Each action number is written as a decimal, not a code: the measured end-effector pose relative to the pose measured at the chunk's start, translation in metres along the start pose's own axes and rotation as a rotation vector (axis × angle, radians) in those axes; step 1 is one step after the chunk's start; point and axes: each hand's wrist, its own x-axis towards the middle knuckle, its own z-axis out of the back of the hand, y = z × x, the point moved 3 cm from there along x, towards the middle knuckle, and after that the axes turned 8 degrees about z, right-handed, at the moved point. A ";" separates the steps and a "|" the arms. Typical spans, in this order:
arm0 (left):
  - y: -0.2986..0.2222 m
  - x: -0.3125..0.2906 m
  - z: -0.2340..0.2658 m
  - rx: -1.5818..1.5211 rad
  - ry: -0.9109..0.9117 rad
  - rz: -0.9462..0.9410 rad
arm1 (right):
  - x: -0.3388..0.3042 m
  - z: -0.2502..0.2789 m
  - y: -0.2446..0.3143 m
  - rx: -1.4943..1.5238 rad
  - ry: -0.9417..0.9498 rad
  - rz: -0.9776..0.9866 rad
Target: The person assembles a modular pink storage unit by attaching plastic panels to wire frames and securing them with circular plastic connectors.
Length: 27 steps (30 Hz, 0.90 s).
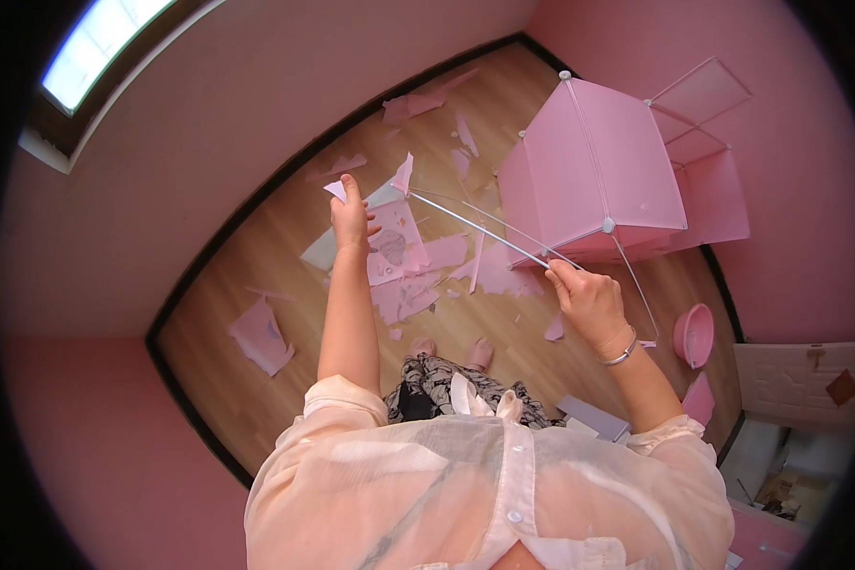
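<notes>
— What was held in the right hand (591, 299)?

— One end of a thin, silver metal wire frame (480, 229) was grasped there, with the fingers clenched around it. The frame was extended forward and leftward, in front of the body, over the light brown wood-grain floor (204, 351).

— And in the left hand (351, 220)?

— A small, torn, pale pink scrap (335, 191) was pinched beside the thumb; the other fingertips were left loosely parted, well apart from the right hand.

— Was anything seen at the frame's far end?

— A narrow, torn pink strip (403, 175); whether it was attached could not be told.

— And around it?

— Ragged pink sheets (404, 294) were strewn below. To the right, a boxy pink panelled cabinet (627, 161) and a round pink basin (697, 334) were seen.
</notes>
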 end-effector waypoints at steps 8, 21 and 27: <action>0.011 -0.017 -0.014 0.065 0.789 0.648 | -0.005 -0.001 0.002 -0.230 -0.072 0.239; 0.012 -0.084 -0.019 -0.071 1.133 0.296 | -0.001 -0.053 0.008 0.522 0.121 -0.125; 0.007 -0.102 -0.021 0.270 1.010 0.003 | 0.013 -0.071 0.018 0.533 -0.024 -0.218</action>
